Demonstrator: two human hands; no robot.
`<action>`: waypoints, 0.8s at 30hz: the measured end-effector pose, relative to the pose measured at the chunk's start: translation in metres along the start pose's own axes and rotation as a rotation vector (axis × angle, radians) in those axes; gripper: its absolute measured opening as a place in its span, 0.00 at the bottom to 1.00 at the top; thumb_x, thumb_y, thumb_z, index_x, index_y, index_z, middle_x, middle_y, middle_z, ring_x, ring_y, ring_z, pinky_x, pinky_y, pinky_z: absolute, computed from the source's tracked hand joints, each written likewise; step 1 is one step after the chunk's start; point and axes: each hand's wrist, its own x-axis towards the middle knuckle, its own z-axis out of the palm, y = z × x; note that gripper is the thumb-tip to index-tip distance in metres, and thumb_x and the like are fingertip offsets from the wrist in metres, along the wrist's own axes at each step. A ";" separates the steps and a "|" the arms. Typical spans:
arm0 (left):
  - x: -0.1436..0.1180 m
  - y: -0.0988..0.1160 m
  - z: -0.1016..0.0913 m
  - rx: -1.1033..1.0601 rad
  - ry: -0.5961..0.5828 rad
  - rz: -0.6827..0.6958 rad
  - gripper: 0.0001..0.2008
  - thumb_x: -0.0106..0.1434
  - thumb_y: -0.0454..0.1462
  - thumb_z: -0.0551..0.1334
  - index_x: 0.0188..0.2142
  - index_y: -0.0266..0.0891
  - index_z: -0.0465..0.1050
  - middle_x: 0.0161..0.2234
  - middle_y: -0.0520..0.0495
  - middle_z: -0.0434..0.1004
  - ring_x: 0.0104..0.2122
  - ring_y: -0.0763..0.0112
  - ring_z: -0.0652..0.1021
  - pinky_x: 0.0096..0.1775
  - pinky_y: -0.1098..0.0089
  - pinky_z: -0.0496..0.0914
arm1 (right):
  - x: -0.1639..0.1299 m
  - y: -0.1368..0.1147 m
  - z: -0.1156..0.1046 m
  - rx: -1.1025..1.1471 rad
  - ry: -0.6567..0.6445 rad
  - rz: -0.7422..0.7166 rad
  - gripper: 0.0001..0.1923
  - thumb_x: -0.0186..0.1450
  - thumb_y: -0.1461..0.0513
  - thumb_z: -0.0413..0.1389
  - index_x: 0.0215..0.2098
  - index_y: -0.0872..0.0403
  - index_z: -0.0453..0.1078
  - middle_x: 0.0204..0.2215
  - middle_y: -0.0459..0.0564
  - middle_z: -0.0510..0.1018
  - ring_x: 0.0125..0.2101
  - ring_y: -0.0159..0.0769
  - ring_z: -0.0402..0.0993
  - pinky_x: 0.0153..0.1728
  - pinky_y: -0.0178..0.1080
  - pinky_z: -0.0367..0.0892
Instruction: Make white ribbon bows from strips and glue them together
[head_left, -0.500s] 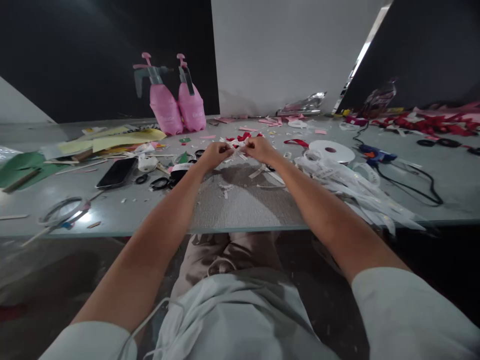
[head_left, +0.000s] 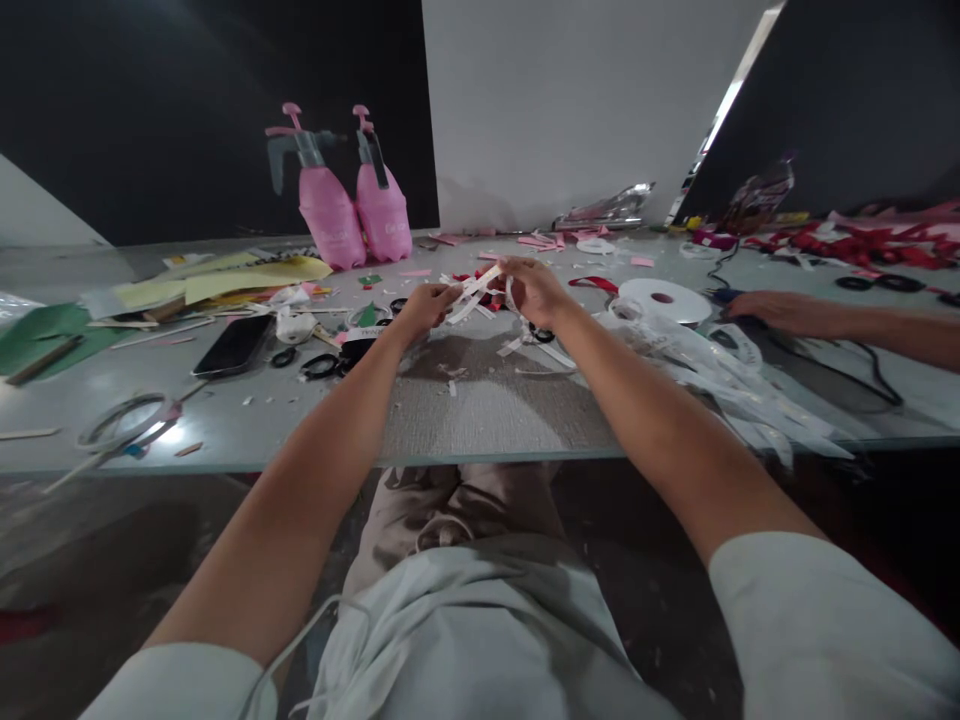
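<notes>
Both my arms reach out over a grey table (head_left: 480,410). My left hand (head_left: 427,306) pinches the lower end of a white ribbon strip (head_left: 474,289), which slants up to the right. My right hand (head_left: 529,287) holds the strip's upper end and sits slightly higher. A white ribbon spool (head_left: 664,300) lies just right of my right hand, beside a heap of loose white ribbon (head_left: 720,375).
Two pink spray bottles (head_left: 352,205) stand at the back. A black phone (head_left: 234,345), scissors (head_left: 120,425) and coloured paper sheets (head_left: 225,280) lie left. Another person's hand (head_left: 780,310) rests at the right near a blue glue gun with black cord (head_left: 825,370). Red ribbon scraps (head_left: 855,245) lie far right.
My right hand has lifted and moved slightly right, tilting the white strip. Another person's hand and forearm have come in from the right, covering the blue glue gun.
</notes>
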 end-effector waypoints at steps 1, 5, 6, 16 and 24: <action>0.000 0.000 0.001 -0.080 0.006 -0.029 0.24 0.66 0.50 0.66 0.23 0.39 0.60 0.18 0.56 0.56 0.17 0.81 0.57 0.21 0.74 0.50 | 0.000 -0.002 0.001 0.062 0.013 -0.010 0.26 0.63 0.40 0.65 0.29 0.52 0.65 0.27 0.46 0.74 0.27 0.30 0.71 0.26 0.32 0.67; -0.001 0.004 0.005 -0.401 0.027 -0.097 0.23 0.67 0.50 0.67 0.26 0.40 0.61 0.21 0.55 0.62 0.17 0.81 0.62 0.20 0.75 0.55 | -0.001 -0.008 0.003 0.177 0.097 0.002 0.27 0.65 0.40 0.63 0.30 0.52 0.63 0.28 0.45 0.74 0.25 0.27 0.69 0.24 0.31 0.65; -0.001 0.004 0.005 -0.473 0.044 -0.102 0.22 0.67 0.51 0.67 0.28 0.40 0.63 0.23 0.54 0.65 0.18 0.79 0.66 0.21 0.75 0.58 | -0.001 -0.009 0.003 0.179 0.113 0.011 0.27 0.66 0.40 0.63 0.30 0.52 0.63 0.28 0.45 0.73 0.23 0.26 0.68 0.23 0.31 0.64; 0.000 0.008 0.001 -0.783 0.155 0.004 0.22 0.73 0.54 0.57 0.47 0.38 0.74 0.45 0.42 0.80 0.47 0.61 0.82 0.50 0.59 0.77 | 0.001 0.014 0.021 -0.009 0.036 0.163 0.18 0.67 0.49 0.65 0.33 0.54 0.71 0.20 0.41 0.69 0.16 0.24 0.57 0.16 0.30 0.56; 0.001 0.005 0.003 -0.601 0.110 -0.042 0.17 0.68 0.51 0.65 0.44 0.40 0.73 0.38 0.45 0.78 0.39 0.66 0.81 0.44 0.64 0.75 | 0.000 0.019 0.023 -0.074 0.038 0.089 0.18 0.64 0.49 0.68 0.38 0.55 0.76 0.17 0.39 0.67 0.15 0.24 0.59 0.14 0.29 0.58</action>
